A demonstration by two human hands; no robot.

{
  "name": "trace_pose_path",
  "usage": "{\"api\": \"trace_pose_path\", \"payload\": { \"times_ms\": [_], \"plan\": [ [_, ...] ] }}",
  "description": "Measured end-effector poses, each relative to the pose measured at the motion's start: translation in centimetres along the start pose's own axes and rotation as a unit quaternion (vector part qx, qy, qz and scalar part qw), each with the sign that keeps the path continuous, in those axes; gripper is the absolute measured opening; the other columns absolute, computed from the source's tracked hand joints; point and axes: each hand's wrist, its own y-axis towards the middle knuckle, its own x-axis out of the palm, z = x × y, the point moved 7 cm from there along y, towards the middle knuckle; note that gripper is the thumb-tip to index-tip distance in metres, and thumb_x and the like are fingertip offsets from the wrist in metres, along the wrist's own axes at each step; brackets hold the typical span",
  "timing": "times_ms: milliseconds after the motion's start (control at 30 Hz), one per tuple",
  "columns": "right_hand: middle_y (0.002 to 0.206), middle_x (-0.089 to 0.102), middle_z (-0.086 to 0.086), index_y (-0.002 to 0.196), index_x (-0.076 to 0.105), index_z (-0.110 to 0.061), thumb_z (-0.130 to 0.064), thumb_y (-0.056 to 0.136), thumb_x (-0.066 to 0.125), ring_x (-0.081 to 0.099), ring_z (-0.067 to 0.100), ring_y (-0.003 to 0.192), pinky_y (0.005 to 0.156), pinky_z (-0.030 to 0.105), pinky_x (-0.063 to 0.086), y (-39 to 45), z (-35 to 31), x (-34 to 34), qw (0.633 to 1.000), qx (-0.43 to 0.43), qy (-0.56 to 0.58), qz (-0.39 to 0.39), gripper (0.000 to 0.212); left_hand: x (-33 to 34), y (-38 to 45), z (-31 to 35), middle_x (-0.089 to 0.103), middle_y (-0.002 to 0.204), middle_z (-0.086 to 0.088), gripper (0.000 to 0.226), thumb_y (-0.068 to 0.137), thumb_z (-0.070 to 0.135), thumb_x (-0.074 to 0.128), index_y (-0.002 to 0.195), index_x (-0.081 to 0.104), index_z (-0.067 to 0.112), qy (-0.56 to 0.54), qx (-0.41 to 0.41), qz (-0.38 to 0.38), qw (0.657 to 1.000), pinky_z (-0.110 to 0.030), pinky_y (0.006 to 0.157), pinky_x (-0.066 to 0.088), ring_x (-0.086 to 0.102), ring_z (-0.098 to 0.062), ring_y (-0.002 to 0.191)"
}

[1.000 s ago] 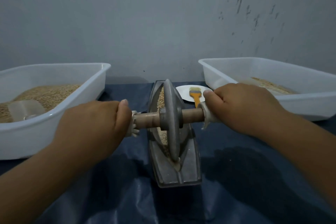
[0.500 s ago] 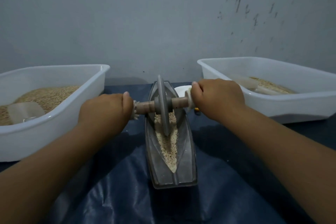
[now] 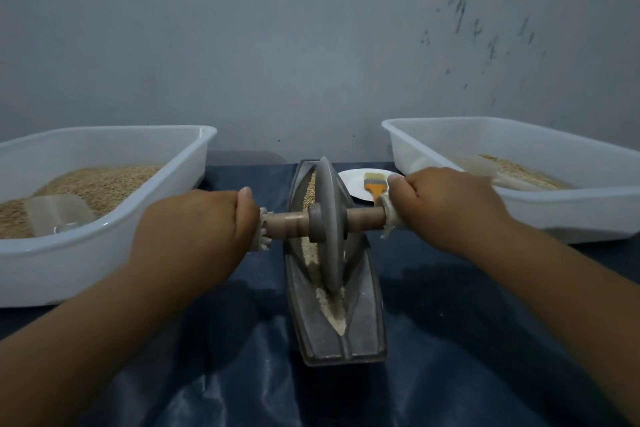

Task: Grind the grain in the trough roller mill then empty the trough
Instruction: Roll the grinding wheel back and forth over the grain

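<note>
Grinding is judged to be under way, with emptying not yet begun. Item one, the trough (image 3: pixel 363 333): a grey boat-shaped vessel set on a dark sheet (image 3: pixel 450 357), grain (image 3: pixel 327 302) lying along its groove, paler and finer at the near tip, coarser toward the far end. Item two, the wheel (image 3: pixel 329 222): stood on edge in the groove about mid-trough, its axle (image 3: pixel 291 222) crossing the trough level. The left hand (image 3: pixel 194 229) is wrapped round the axle's left end, the right hand (image 3: pixel 446 204) round its right end, pale wrapping showing at each grip. Risks noted: uneven pressure between the two grips could tilt the wheel and let it ride up a wall; a stroke run too near the tip could push meal over the lip onto the sheet; the trough could slide on the slick sheet. Left of the trough, a white bin (image 3: pixel 104 243) is listed, holding whole grain and a clear scoop (image 3: pixel 57 215). Right of the trough, a second bin (image 3: pixel 571 211) holds a thinner layer of grain. Just beyond the trough's right side, a plate (image 3: pixel 353 184) bears a brush (image 3: pixel 374 182).
</note>
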Motion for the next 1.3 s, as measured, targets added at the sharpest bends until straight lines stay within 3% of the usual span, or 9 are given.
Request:
{"api": "trace_pose_path", "payload": {
  "times_ms": [200,467,533,600,667,733,833,1100,1300],
  "plan": [
    [0.061,0.048,0.000,0.058,0.040,-0.022,-0.038,0.099,0.023,0.051,0.027,0.065,0.063,0.034,0.034,3.2,-1.0,1.5,0.993,-0.008,0.012,0.113,0.047,3.8,3.8,-1.0,0.058,0.112,-0.007,0.056,0.095,0.026,0.047,0.142,0.026,0.004,0.077,-0.083,-0.080,0.990,-0.034,0.061,0.040,0.061,-0.025,0.091],
    [0.060,0.042,-0.005,0.061,0.043,-0.023,-0.043,0.096,0.022,0.043,0.021,0.062,0.052,0.032,0.023,0.7,-0.8,0.0,0.998,-0.040,-0.025,0.051,0.045,0.5,0.7,-0.2,0.057,0.061,-0.022,0.064,0.044,0.006,0.090,0.098,0.061,-0.014,-0.044,-0.038,-0.027,0.998,-0.037,0.036,0.045,0.053,-0.034,0.041],
    [0.060,0.045,-0.004,0.061,0.043,-0.024,-0.045,0.096,0.022,0.041,0.016,0.057,0.049,0.029,0.020,-1.0,-0.6,-1.2,0.998,-0.047,-0.024,0.043,0.046,-1.3,-0.4,0.3,0.053,0.054,-0.015,0.032,0.076,0.023,0.073,0.083,0.062,-0.005,-0.085,-0.028,0.003,0.996,-0.034,0.035,0.045,0.048,-0.030,0.037],
    [0.056,0.047,-0.004,0.057,0.042,-0.023,-0.048,0.094,0.021,0.042,0.010,0.053,0.048,0.028,0.021,-2.7,-0.6,-2.6,0.997,-0.060,-0.015,0.045,0.049,-2.8,-1.0,-0.6,0.038,0.044,0.004,0.042,0.098,0.033,0.038,0.059,0.047,0.017,-0.156,-0.104,0.035,0.982,-0.023,0.034,0.037,0.034,-0.014,0.034],
    [0.053,0.047,-0.004,0.056,0.044,-0.024,-0.050,0.093,0.019,0.043,0.010,0.051,0.048,0.028,0.022,-3.6,-0.8,-3.4,0.997,-0.066,-0.017,0.042,0.052,-3.6,-1.2,-1.4,0.026,0.040,0.003,0.043,0.090,0.027,0.051,0.053,0.033,0.015,-0.204,-0.142,0.054,0.967,-0.016,0.039,0.024,0.024,-0.007,0.035],
    [0.054,0.049,-0.004,0.057,0.046,-0.024,-0.048,0.094,0.019,0.044,0.010,0.052,0.047,0.028,0.023,-3.5,-1.1,-3.3,0.997,-0.061,-0.024,0.040,0.052,-3.2,-0.9,-0.1,0.043,0.046,-0.003,0.029,0.062,0.011,0.076,0.074,0.049,0.009,-0.150,-0.063,-0.012,0.987,-0.020,0.039,0.033,0.037,-0.018,0.034],
    [0.060,0.050,-0.003,0.061,0.046,-0.021,-0.042,0.096,0.022,0.046,0.020,0.059,0.052,0.032,0.027,-1.6,-1.4,-1.2,0.997,-0.040,-0.034,0.057,0.047,0.0,-0.3,-0.1,0.057,0.061,-0.022,0.082,0.037,0.003,0.091,0.107,0.052,-0.015,-0.051,-0.016,-0.069,0.996,-0.040,0.036,0.048,0.053,-0.034,0.041],
    [0.055,0.042,-0.006,0.056,0.041,-0.023,-0.039,0.099,0.021,0.044,0.022,0.057,0.058,0.032,0.028,4.3,-1.1,2.5,0.995,-0.014,0.013,0.100,0.050,4.7,4.3,-1.3,0.059,0.111,-0.009,0.063,0.093,0.027,0.051,0.143,0.021,0.002,0.080,-0.072,-0.083,0.991,-0.037,0.066,0.050,0.062,-0.027,0.091],
    [0.058,0.047,-0.003,0.062,0.048,-0.023,-0.041,0.097,0.022,0.047,0.022,0.058,0.058,0.033,0.030,1.2,-1.8,0.4,0.994,-0.056,-0.034,0.090,0.047,1.2,1.2,-0.4,0.057,0.059,-0.022,0.079,0.029,0.002,0.093,0.099,0.060,-0.017,-0.044,-0.051,-0.062,0.996,-0.037,0.033,0.044,0.052,-0.034,0.039]
  ]
}}
